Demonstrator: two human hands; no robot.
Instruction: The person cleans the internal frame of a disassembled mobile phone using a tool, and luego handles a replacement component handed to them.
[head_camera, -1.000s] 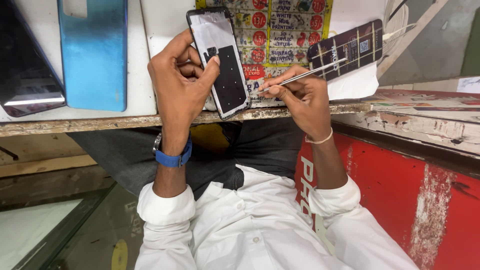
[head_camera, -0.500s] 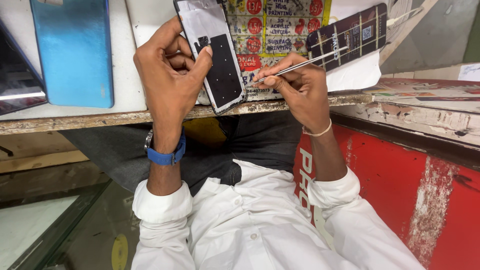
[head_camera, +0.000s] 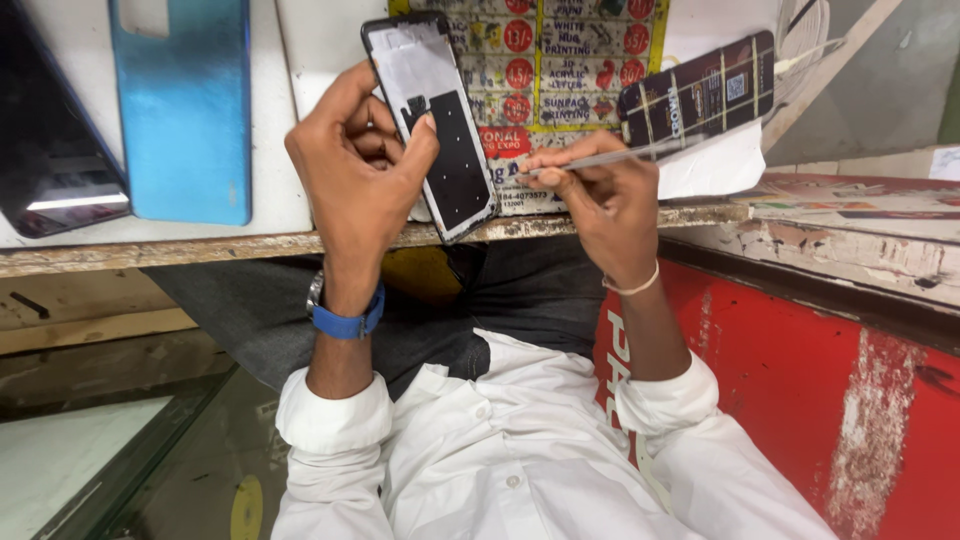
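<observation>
- The left hand (head_camera: 365, 165) gripped an opened phone (head_camera: 440, 120), tilted up at the near edge of the counter (head_camera: 150, 250), thumb pressed on its dark inner panel.
- The right hand (head_camera: 600, 195) pinched slim metal tweezers (head_camera: 600, 160), the tip pointing left and just beside the phone's right edge.
- By my reading, the step in hand was fine work inside the phone's back, picking or prying at its lower right side.
- The next move, I judged, called for a steady left grip and a small, careful push of the tip, so nothing slipped or scratched.
- A blue back cover (head_camera: 185, 105) lay flat on the counter at far left, with a black phone (head_camera: 45, 140) beside it at the edge of view.
- A printed flyer (head_camera: 560, 60), yellow-bordered with red round marks, lay under the opened phone.
- A dark rectangular box (head_camera: 700, 90) with thin yellow lines sat to the right, on a white paper (head_camera: 710, 165).
- A red panel (head_camera: 800, 370) with worn white patches stood below on the right.
</observation>
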